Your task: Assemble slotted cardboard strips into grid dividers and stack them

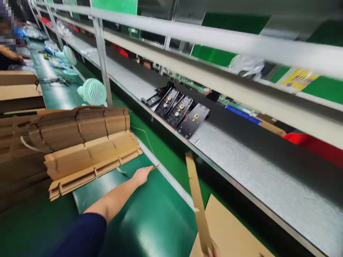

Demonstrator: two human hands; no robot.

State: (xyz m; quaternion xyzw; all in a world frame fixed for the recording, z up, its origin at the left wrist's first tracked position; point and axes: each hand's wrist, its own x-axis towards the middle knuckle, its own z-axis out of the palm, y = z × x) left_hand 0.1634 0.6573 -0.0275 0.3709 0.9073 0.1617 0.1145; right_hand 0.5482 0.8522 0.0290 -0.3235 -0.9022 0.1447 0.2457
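My left hand [141, 175] reaches out over the green worktop, its fingers pinched around a small thin piece whose kind I cannot make out. At the lower edge of the view my right hand [213, 250] is mostly cut off. It grips the near end of a long narrow cardboard piece [197, 192], seen nearly edge-on, which stands up toward the conveyor's edge. Left of my left arm lies a stack of folded cardboard dividers [91, 153], with slots and creases along them. A flat cardboard sheet [227, 228] lies beside the held piece.
A conveyor belt [241, 153] runs diagonally past the worktop [150, 214], carrying several black mechanical units [178, 110]. Metal rails and posts [100, 60] stand above it. Farther back are a mint-green fan [94, 91], cardboard boxes [18, 85] and another person's arm [10, 53].
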